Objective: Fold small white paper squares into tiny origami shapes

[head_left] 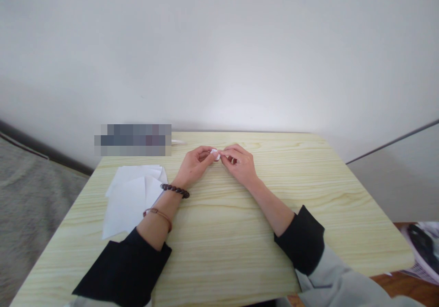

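A small folded piece of white paper (215, 153) is between my hands, over the far middle of the table. My left hand (196, 164) pinches it between thumb and fingers. From the other side, my right hand (241, 163) meets it with thumb and index fingertips pressed together at its edge. The fingers partly cover the paper, so its exact folded shape is hard to make out. Several white paper sheets (128, 202) lie overlapping to the left of my left forearm, which wears a dark beaded bracelet (175, 190) and a thin brown band.
The light wood-grain table (274, 270) stands against a white wall (240, 55). A pixelated blurred patch hides something at the back left, with a thin white object (178, 141) sticking out beside it. A basket (420, 256) with dark items stands on the floor at right.
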`<action>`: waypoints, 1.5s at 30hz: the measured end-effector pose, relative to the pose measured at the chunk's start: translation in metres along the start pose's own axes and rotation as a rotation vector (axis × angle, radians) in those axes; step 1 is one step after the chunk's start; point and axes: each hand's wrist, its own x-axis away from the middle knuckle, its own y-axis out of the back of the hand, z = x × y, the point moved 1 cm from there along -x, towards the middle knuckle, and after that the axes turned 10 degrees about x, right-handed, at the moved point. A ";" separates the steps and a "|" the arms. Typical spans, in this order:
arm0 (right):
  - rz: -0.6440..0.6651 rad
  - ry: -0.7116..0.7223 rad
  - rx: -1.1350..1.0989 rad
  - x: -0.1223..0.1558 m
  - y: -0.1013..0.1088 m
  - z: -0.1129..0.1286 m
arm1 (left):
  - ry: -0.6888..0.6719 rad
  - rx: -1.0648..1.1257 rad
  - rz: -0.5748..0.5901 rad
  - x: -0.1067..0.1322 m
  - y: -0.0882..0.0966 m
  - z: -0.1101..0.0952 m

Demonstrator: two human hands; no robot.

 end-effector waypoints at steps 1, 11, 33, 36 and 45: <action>0.006 -0.005 -0.016 0.000 0.001 0.001 | 0.001 -0.005 -0.006 0.000 0.000 0.000; 0.072 -0.074 -0.079 -0.004 0.004 0.002 | 0.048 -0.057 -0.093 -0.001 0.003 0.000; 0.149 -0.163 -0.140 -0.003 0.000 0.000 | 0.011 -0.168 -0.070 0.001 0.002 -0.003; 0.144 -0.178 -0.143 -0.003 0.000 0.000 | 0.004 -0.174 -0.067 0.001 0.002 -0.002; 0.141 -0.186 -0.164 -0.004 0.000 0.000 | -0.028 -0.169 -0.023 0.000 0.002 0.000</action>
